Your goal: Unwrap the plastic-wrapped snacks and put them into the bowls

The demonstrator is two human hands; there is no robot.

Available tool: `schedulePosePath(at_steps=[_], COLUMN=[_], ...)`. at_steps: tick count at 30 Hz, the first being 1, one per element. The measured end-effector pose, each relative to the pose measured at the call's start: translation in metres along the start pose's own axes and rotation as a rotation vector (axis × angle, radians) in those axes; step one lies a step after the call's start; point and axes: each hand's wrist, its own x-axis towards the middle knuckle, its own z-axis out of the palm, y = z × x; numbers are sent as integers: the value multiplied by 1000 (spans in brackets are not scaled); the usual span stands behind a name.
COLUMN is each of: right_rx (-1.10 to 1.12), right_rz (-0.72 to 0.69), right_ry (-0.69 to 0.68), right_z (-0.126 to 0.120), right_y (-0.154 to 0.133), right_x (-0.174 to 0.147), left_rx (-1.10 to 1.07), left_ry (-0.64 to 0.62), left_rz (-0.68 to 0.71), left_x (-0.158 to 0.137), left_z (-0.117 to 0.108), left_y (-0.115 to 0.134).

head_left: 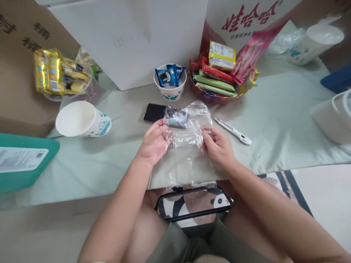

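Observation:
A clear, crinkled plastic bag (189, 138) spans the gap between my two hands near the table's front edge. My left hand (155, 141) pinches its left side, fingers closed on the film. On the opposite side, my right hand (218, 142) grips the bag between thumb and fingers. The bag's far end lies over part of a black phone (154, 112), and its lower part hangs toward my lap. Just right of my right hand rests a white utility knife (233, 130).
Behind the phone stand a paper cup (172, 91) with blue snack packets and a bowl (216, 98) heaped with wrapped snacks. A paper cup (82, 118) lies tilted at left, near a tub of gold packets (49, 73). White and brown boxes (131, 40) line the back.

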Motion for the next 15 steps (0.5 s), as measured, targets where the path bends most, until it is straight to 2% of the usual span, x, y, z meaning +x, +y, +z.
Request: schedulePosePath(at_steps=[2,4,7,10,15], right_rx=[14,25,38,71,101], right_rz=[-18,-36,-38,-4,16], right_ry=[-10,-9,4,3,9], right_z=[0,-1,-2,-4,-5], right_y=[0,0,2,5,7], right_x=[1,1,2,2,3], left_rx=[-29,-39,-12,130,363], left_ry=[-26,-52,-89,-74,-185], left_rz=[-163,-263,-291,-314,-529], left_x=[-1,-2,0,1,2], left_z=[2,2,-1,-6,-15], left_y=[0,1,5,8,7])
